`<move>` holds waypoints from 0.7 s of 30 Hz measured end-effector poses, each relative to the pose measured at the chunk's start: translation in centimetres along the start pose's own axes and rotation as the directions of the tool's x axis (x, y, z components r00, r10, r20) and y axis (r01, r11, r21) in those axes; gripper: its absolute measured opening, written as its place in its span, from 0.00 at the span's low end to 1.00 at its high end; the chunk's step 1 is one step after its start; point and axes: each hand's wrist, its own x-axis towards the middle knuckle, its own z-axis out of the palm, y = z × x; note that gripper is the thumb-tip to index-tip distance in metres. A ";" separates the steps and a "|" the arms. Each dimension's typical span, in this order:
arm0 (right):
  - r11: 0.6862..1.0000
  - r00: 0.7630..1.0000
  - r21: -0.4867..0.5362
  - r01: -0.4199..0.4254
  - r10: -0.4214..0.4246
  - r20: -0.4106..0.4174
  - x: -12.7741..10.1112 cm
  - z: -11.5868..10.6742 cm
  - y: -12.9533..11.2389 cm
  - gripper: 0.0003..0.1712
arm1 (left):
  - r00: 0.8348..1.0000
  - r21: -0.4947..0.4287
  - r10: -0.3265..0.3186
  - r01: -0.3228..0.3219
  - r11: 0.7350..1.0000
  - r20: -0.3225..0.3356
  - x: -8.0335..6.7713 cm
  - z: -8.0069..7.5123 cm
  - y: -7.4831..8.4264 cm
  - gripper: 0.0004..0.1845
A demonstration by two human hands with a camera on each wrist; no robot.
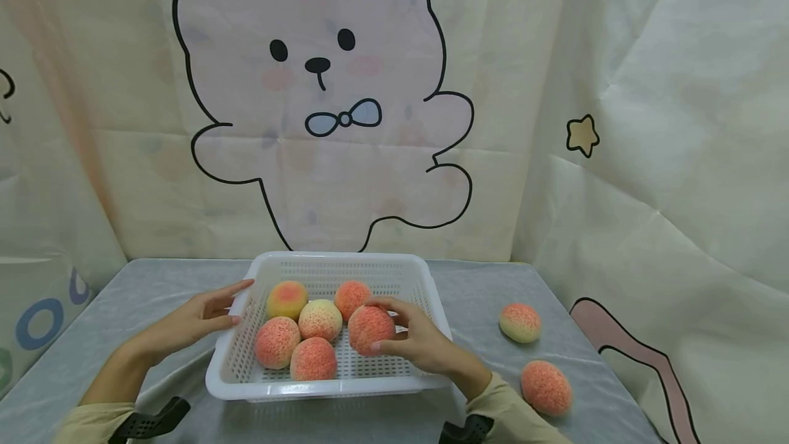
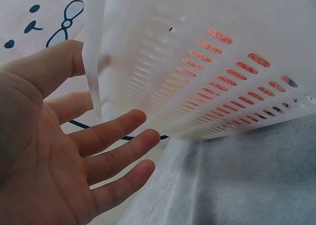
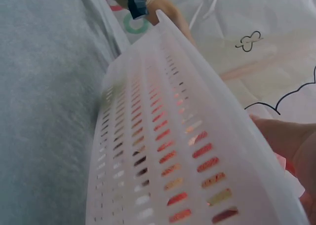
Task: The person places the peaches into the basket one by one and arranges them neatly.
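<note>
Five peaches already lie in the white basket [image 1: 246,362], the right hand [image 1: 425,344] seemingly curled round a sixth peach [image 1: 370,329] inside, the left hand [image 1: 197,321] flat against its left wall, two peaches [image 1: 520,322] left on the counter [image 1: 481,293].

Left wrist view: basket wall [image 2: 207,62] blurred, cut off at top and right edges. Fruit inside shows only as orange-red patches through the slots; which peach is which cannot be told. Left hand [image 2: 54,151] cut off at left and bottom edges; thumb tip partly behind the basket rim.

Right wrist view: basket side [image 3: 163,151] blurred, cut off at bottom. Right hand [image 3: 291,146] only a sliver at the right edge; grip not readable there.

Head view: held peach [image 1: 371,329] partly covered by fingers. Both forearms cut off at bottom edge.
</note>
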 end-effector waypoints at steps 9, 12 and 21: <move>0.987 0.995 -0.130 -0.093 0.089 -0.033 0.8 0.7 -0.2 0.35 | 1.000 -0.004 0.009 -0.009 1.000 -0.005 -0.1 -0.2 0.3 0.41; 0.979 0.993 -0.165 -0.118 0.115 -0.028 1.1 0.9 -0.2 0.35 | 1.000 0.001 0.011 -0.011 1.000 -0.013 -0.2 -0.3 0.3 0.41; 0.973 0.994 -0.214 -0.087 0.101 0.053 1.3 1.1 0.5 0.32 | 1.000 -0.002 0.004 -0.004 1.000 0.004 0.0 -0.3 0.4 0.39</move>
